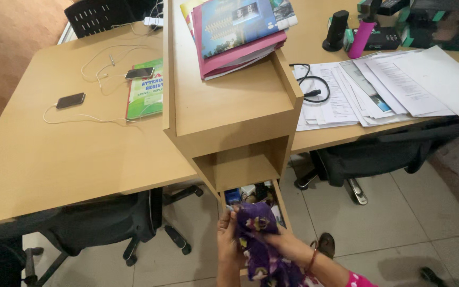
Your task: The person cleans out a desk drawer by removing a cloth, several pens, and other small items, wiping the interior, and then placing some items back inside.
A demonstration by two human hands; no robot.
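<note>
Head view: pale wooden surface (70, 159) strewn with two phones, white cables and a green book; tall wooden cabinet (229, 101) in the middle, topped with a stack of folders (237, 34). Below, open drawer (253, 199) crammed with small items. Left hand (228, 236) and right hand (285, 244) both closed on purple patterned cloth (261, 242) just above the drawer. Likely risks: loose cloth snagging on the drawer edge, or dragging small items out onto the tiled floor (399, 223).
</note>
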